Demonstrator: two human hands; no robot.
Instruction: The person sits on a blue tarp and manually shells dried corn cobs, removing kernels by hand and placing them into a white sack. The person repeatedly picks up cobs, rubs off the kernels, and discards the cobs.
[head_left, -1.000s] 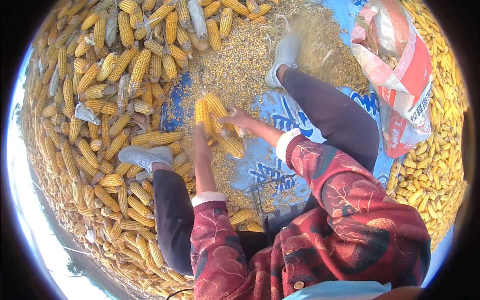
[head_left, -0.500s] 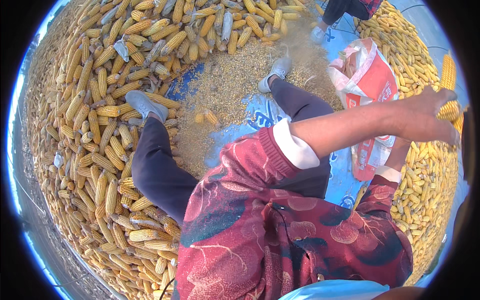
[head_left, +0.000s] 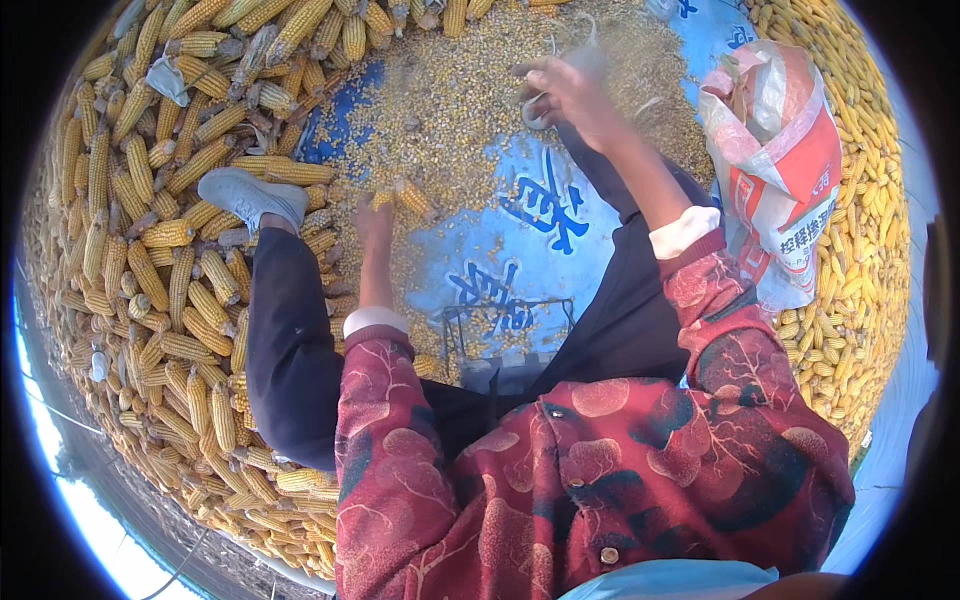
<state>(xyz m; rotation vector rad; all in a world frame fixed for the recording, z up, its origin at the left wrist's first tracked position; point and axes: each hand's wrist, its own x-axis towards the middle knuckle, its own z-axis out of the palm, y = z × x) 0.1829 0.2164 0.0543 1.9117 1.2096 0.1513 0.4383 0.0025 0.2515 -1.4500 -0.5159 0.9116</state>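
Note:
My left hand [head_left: 374, 219] is low at the middle, touching or just behind a small yellow cob piece [head_left: 383, 199], with another piece [head_left: 413, 197] beside it. Its fingers are blurred, so I cannot tell whether they grip. My right hand [head_left: 564, 93] is raised farther forward with fingers apart and no cob in it, above my right shoe [head_left: 536, 118] and scattered kernels [head_left: 450, 120]. The kernels lie on a blue printed sheet [head_left: 540, 250] between my legs.
Cobs are heaped on the left [head_left: 200, 310] and the right [head_left: 850, 260]. An open red-and-white woven sack [head_left: 785, 170] stands beside my right leg. My left shoe [head_left: 245, 195] rests on the left heap. A dark metal frame [head_left: 505, 305] is between my legs.
A second ago my hands held several cobs; half a second ago they were at the far right with cobs. Now both are back toward the middle and the right one is empty.

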